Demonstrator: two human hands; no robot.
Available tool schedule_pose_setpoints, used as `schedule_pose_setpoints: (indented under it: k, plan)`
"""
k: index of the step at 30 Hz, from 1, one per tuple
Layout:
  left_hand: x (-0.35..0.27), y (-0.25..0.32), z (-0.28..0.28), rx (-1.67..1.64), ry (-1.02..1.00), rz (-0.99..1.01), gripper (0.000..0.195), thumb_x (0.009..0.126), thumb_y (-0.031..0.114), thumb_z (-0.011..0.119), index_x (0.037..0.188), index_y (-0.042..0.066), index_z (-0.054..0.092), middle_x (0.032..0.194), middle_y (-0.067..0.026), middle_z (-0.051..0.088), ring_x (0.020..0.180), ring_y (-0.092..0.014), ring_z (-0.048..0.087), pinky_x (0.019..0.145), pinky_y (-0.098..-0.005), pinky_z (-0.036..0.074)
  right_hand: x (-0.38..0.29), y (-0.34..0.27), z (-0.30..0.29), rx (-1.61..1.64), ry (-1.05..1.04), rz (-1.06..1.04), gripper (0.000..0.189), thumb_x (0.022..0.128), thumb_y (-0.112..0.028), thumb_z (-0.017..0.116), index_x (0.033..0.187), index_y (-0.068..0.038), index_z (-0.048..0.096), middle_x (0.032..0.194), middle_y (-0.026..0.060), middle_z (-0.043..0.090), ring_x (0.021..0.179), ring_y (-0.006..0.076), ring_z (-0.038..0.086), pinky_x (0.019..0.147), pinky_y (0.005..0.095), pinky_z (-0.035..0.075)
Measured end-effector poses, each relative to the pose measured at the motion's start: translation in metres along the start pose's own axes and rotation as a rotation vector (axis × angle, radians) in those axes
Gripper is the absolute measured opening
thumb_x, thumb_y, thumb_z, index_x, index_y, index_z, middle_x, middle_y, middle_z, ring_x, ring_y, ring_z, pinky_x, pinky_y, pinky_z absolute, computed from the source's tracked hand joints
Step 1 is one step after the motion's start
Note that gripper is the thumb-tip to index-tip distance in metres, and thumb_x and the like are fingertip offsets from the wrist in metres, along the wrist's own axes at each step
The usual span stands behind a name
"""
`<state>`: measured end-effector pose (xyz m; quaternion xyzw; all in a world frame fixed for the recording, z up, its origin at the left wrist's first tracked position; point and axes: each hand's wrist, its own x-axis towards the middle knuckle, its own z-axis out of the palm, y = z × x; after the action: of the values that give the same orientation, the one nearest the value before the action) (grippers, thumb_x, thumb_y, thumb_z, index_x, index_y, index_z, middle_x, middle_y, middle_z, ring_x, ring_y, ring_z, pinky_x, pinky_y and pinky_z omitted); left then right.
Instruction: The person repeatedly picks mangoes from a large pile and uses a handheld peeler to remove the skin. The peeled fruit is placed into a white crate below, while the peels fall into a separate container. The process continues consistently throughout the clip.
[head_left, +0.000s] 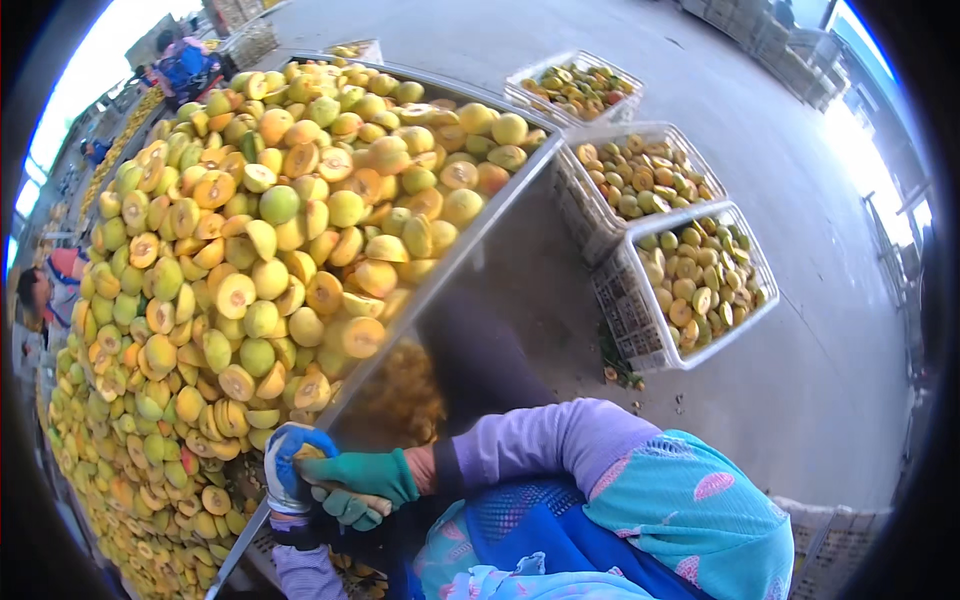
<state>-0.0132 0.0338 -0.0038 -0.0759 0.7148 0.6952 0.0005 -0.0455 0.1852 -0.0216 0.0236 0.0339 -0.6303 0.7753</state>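
Note:
My left hand (286, 463), in a blue-and-white glove, grips a yellow fruit (307, 451) that is mostly hidden by the fingers. Against it presses my right hand (360, 484), in a green glove, closed around a tool with a light handle (373, 503). The working end of that tool is hidden. Both hands are just over the metal rim (442, 281) of a large table heaped with yellow-green fruit (270, 277). They look like peaches or apricots; many are cut in half, some with stones showing.
White plastic crates of fruit stand on the concrete floor to the right, a near one (611, 315), one behind it (581, 199) and a far one (517, 97). Leaf scraps (619, 360) lie beside the near crate. Other people (187, 67) are along the far left side.

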Motion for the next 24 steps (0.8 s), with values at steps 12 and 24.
schedule_pose_setpoints:
  k: [12,24]
  plan:
    - [-0.126,-0.039,-0.096,1.514,0.992,-0.114,0.029,0.088,0.035,0.068,0.096,0.007,0.069,0.095,-0.0109,0.068,0.087,-0.035,0.061,0.076,-0.0435,0.048,-0.003,0.006,-0.066,0.078,0.396,0.122,0.041,0.099,-0.055,0.045,0.091,-0.015,0.053,0.060,0.0008,0.047,0.045,0.0164,0.046,0.038,0.0312,0.036]
    - [0.028,-0.051,-0.070,1.002,0.820,-0.115,0.055,0.081,0.055,0.070,0.087,0.000,0.067,0.081,-0.0182,0.069,0.080,-0.035,0.067,0.071,-0.0436,0.051,-0.008,-0.012,-0.015,-1.202,0.630,-0.455,0.028,0.094,-0.024,0.058,0.108,0.000,0.055,0.083,0.0166,0.060,0.066,0.0318,0.060,0.058,0.0415,0.050]
